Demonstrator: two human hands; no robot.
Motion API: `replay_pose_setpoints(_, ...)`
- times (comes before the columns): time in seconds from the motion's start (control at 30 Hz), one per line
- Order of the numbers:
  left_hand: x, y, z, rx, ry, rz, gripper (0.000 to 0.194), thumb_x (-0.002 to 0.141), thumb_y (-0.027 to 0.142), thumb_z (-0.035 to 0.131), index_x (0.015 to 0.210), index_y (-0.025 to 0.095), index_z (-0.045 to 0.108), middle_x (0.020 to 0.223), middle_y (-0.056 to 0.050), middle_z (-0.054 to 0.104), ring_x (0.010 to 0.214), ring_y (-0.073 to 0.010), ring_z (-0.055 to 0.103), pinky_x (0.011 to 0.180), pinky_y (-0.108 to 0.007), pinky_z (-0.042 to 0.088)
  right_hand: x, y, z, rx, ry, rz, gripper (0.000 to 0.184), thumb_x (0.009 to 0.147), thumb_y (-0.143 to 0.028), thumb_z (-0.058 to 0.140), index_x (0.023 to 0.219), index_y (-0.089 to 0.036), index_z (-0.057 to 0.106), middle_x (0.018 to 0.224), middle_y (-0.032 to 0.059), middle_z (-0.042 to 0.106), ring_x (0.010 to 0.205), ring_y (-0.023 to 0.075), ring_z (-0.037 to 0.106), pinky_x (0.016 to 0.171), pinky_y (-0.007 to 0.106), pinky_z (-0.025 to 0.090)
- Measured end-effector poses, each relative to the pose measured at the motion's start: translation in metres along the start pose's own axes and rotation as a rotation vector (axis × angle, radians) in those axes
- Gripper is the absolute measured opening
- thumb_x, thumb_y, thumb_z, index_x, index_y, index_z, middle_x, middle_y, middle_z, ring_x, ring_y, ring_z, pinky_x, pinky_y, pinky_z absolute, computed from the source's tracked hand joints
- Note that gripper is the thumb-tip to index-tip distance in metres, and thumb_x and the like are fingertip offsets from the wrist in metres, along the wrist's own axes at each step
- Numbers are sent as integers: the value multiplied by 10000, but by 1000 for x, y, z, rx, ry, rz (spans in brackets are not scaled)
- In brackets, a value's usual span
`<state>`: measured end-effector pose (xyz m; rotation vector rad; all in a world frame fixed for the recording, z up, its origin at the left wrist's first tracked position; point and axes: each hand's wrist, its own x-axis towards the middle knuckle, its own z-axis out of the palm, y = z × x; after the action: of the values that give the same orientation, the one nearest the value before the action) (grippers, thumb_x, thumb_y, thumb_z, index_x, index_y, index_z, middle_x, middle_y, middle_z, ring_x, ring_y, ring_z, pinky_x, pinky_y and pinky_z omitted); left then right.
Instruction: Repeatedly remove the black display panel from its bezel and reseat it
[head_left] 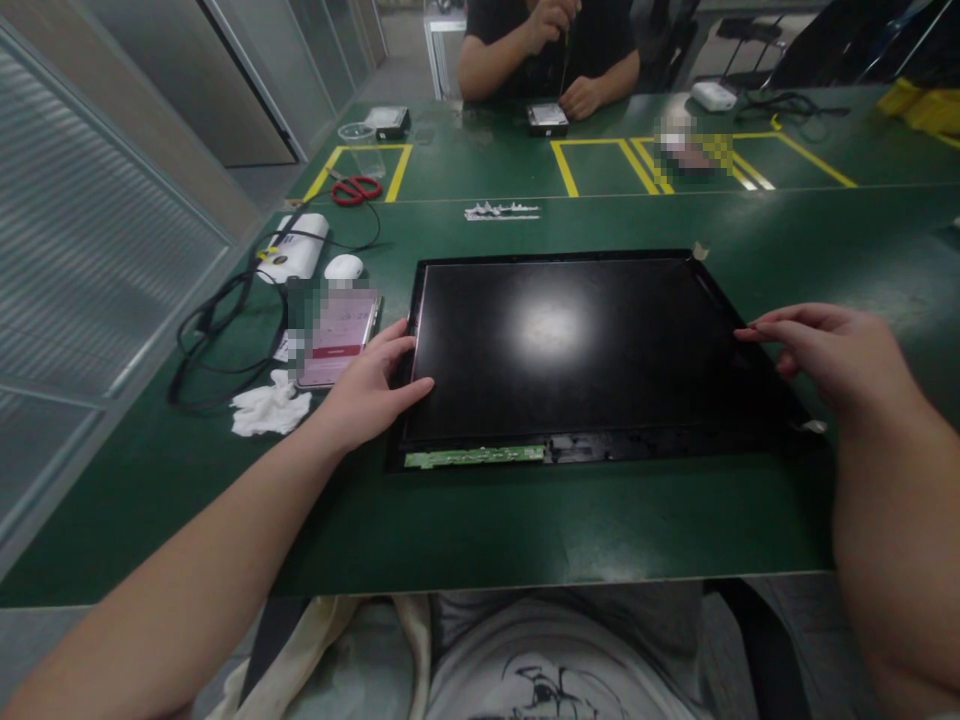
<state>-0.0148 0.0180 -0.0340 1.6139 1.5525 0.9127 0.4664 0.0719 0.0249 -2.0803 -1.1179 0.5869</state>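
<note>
The black LCD panel [637,350] lies flat mid-frame, a narrow green circuit board [474,457] along its lower-left edge. Left of centre, the left hand [373,385] rests unclenched, digits spread on its border; at right, the right hand [836,350] pinches fingertips together at its edge, anything gripped unclear.

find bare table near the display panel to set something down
Free: the green tabletop between its near edge and the display panel; also right of the panel, beyond the right hand. Crowded: the panel's left, with left hand, smartphone, crumpled tissue, red-handled scissors.
</note>
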Motion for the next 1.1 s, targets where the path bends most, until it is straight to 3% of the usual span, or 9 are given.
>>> replay_pose_setpoints(0.4,1,-8,-2,63,-20,28,665,793,513,879,1371,212,746,1820,-164,372,1677,-423,329,1365,-607,265,1,0,0,-57,16,12,136,634,-321,740,742,-239,745,692,36,685,503,136,470,461,294,331)
replay_pose_setpoints(0.53,1,-6,-2,58,-26,16,661,784,509,894,1369,233,759,1828,-139,366,1673,-425,336,1364,-607,279,2,1,1,-44,10,-5,133,617,-324,748,721,-242,745,668,40,682,502,140,475,470,299,377)
replay_pose_setpoints(0.7,1,-3,-3,62,-25,8,658,774,497,897,1355,220,761,1823,-152,373,1675,-434,329,1364,-618,277,-7,-8,0,-50,29,36,107,642,-290,720,729,-231,742,832,83,777,510,131,476,474,304,373)
replay_pose_setpoints(0.93,1,-4,-2,81,-24,16,669,784,495,886,1376,215,747,1831,-161,359,1675,-413,341,1363,-601,285,-11,-13,-1,-37,31,61,91,646,-280,720,723,-231,726,800,77,763,502,133,472,434,278,279)
replay_pose_setpoints(1.1,0,-3,-2,84,-21,5,668,781,491,891,1381,233,751,1830,-137,369,1678,-416,332,1371,-597,274,-6,-8,1,-53,35,54,74,685,-248,727,752,-221,743,835,58,766,495,111,469,458,286,350)
